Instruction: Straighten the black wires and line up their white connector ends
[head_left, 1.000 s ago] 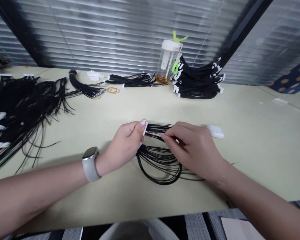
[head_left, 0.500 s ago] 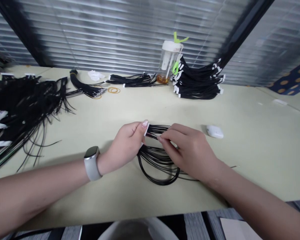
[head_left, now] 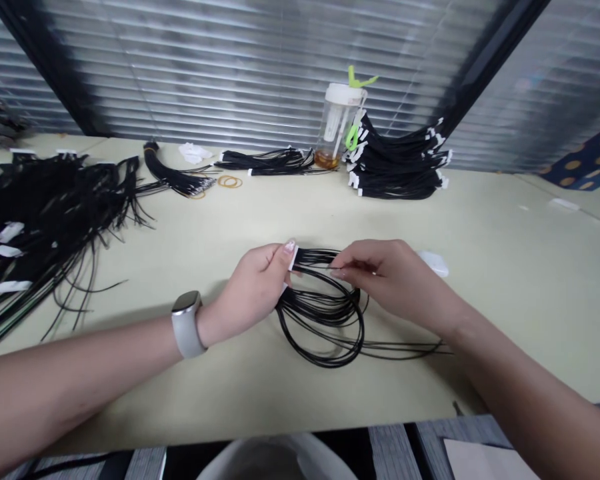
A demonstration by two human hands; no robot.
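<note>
Well, from my station the pale table fills most of the view. A big loose heap of black wires sprawls over its left side, and a neat stack of bundled wires with white ends sits at the back, right of centre.

In the middle of the table, between my hands, lies the black wire harness. Its long axis runs left to right across the table. The wires leave the connector heading right, curl down into a loop resting on the table, and the loose tails trail off to the right.

My left hand is closed on the harness's left end, thumb and fingertips pinching the white connector. My right hand pinches a few strands just to the right of that connector.

Behind, touching the stack, a clear bottle stands upright with a white lid. It holds a little amber liquid at the bottom and a white insert above it.

A small white object peeks out beyond my right hand, and some rubber bands lie at the back.
</note>
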